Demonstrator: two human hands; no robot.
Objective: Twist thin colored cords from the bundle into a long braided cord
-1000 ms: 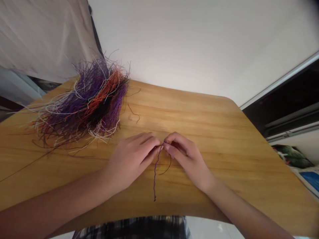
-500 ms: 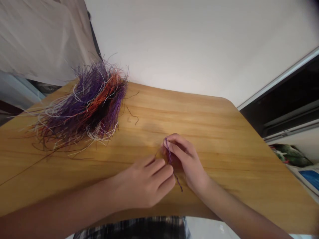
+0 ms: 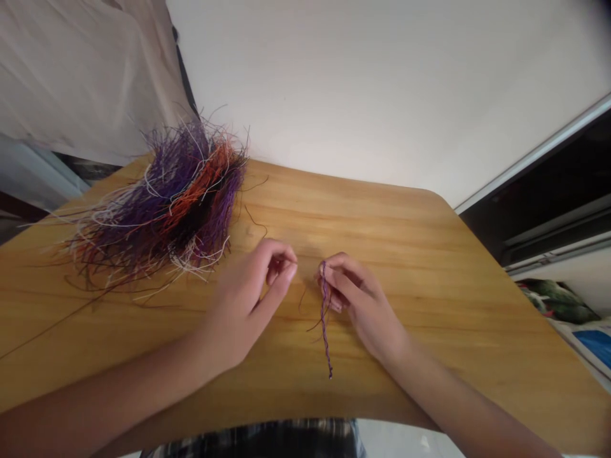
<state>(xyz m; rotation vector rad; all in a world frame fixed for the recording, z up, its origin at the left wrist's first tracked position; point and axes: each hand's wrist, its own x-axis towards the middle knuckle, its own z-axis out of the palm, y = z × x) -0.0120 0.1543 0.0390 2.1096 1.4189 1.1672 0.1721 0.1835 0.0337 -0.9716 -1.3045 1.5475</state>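
Observation:
Between the thumb and fingers of my right hand (image 3: 363,296) is a thin purple braided cord (image 3: 325,331). It hangs down toward the table's near edge, and its lower end is free. A few fine dark strands stick out to the left below those fingers. My left hand (image 3: 258,286) is closed in a pinch, thumb tip against the fingertips, a short gap to the left of the cord. Whatever may be in that pinch is too small to make out. Beyond my left hand lies a big loose bundle of purple, orange, black and white strands (image 3: 191,197).
Everything rests on a wooden table (image 3: 344,210) against a pale wall (image 3: 334,83). One loose dark strand (image 3: 256,219) lies right of the bundle. A beige cloth (image 3: 81,76) hangs at the far left. Dark shelving (image 3: 539,191) stands beyond the right edge.
My left hand has left the cord, rising and shifting to the left, its thumb now showing. The cord hangs straighter from my right hand, which has barely moved.

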